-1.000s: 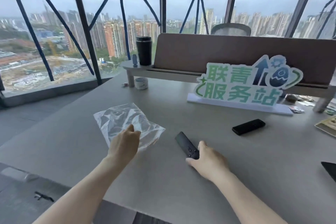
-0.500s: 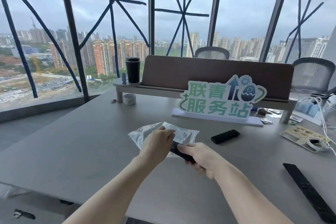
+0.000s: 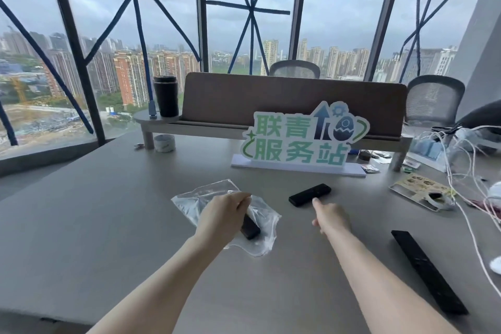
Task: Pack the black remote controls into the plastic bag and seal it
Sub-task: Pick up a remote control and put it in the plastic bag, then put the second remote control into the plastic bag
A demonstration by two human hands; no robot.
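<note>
The table (image 3: pixel 108 225) is filling the lower frame, with the sign (image 3: pixel 301 141) standing at centre right. A long remote (image 3: pixel 428 271) is lying at lower right, well apart from both hands. The bag (image 3: pixel 260 214) is lying just left of centre, crumpled, with one remote (image 3: pixel 250 226) showing dark through it, seemingly inside. The left hand (image 3: pixel 222 218) is pinching the bag's edge shut-fingered. The right hand (image 3: pixel 329 215) is reaching toward the short remote (image 3: pixel 310 194) at centre, empty, forefinger extended and touching or nearly touching it; the other fingers are hidden. Judging from this, the bag's mouth could collapse under the one-handed pinch, letting the packed remote slide out, or the short remote could skid away under a fingertip push.
</note>
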